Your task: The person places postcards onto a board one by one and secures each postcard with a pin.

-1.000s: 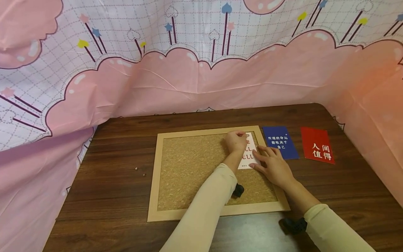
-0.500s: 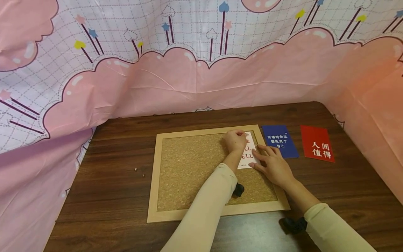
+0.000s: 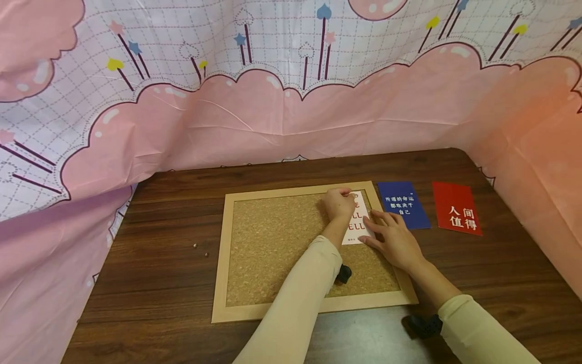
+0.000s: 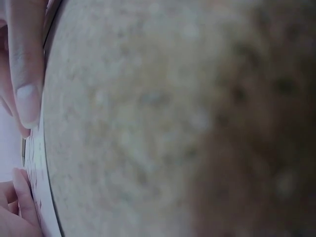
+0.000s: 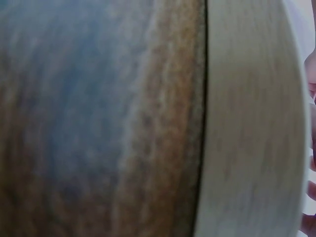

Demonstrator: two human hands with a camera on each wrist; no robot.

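Observation:
A white card (image 3: 355, 233) with red lettering lies on the right part of a wood-framed corkboard (image 3: 273, 242). At the card's top, my left hand (image 3: 338, 203) has its fingers curled and the tips together; whatever small thing they pinch is hidden. The left wrist view shows these fingers (image 4: 24, 94) pointing down at the card (image 4: 44, 197). My right hand (image 3: 396, 238), fingers spread, rests on the card's right edge and steadies it. Two small round-headed tacks, a light one (image 3: 195, 245) and a darker one (image 3: 206, 254), lie left of the board.
Right of the board, a blue card (image 3: 404, 207) and a red card (image 3: 456, 208) with white characters lie on the dark wooden table (image 3: 150, 293). A pink patterned cloth (image 3: 254, 114) hangs behind. In the right wrist view the wooden frame (image 5: 252, 123) fills the right side.
The head view has shifted very slightly. Both hands stay at the same places on the white card.

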